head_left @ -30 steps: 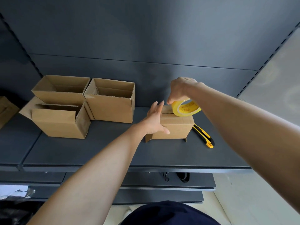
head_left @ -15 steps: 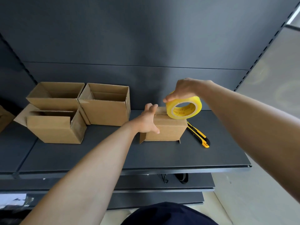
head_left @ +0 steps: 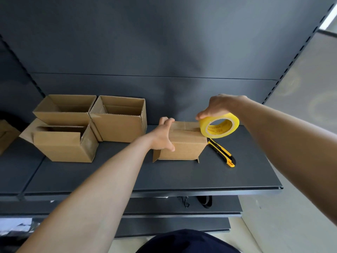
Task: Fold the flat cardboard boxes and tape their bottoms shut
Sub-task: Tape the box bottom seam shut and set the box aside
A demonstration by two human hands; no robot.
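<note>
Pulling rightward, then, that tape roll (head_left: 219, 127)? asks one.

Yes, says the other. A second ago it sat on top of the box (head_left: 184, 147). Now it hangs just past the box's right edge, pinched at its upper rim by the right hand (head_left: 217, 106). A strip of tape (head_left: 184, 126) lies across the upturned bottom, over the seam as far as I can tell.

And the left hand (head_left: 165, 136)?

Its fingers stood straight at the left edge before. Now they curl over that edge, with the thumb on the near face, holding the box down on the shelf (head_left: 164, 178).

Where does that leave the job?

I judge this bottom nearly taped. The strip still needs to be carried down the right side, cut and pressed flat. Three open boxes (head_left: 120, 123) stand to the left, apparently finished.

Room to work?

Little on the right. The utility knife (head_left: 221, 152) lies just beside the box's right side, its far end beneath the roll, so a downward pull could meet it. It is at least close by for cutting. The shelf's right end is also near. There is more room between the box and the shelf's near edge. The lower flaps splay out at both near corners and could snag if the box is slid.
</note>
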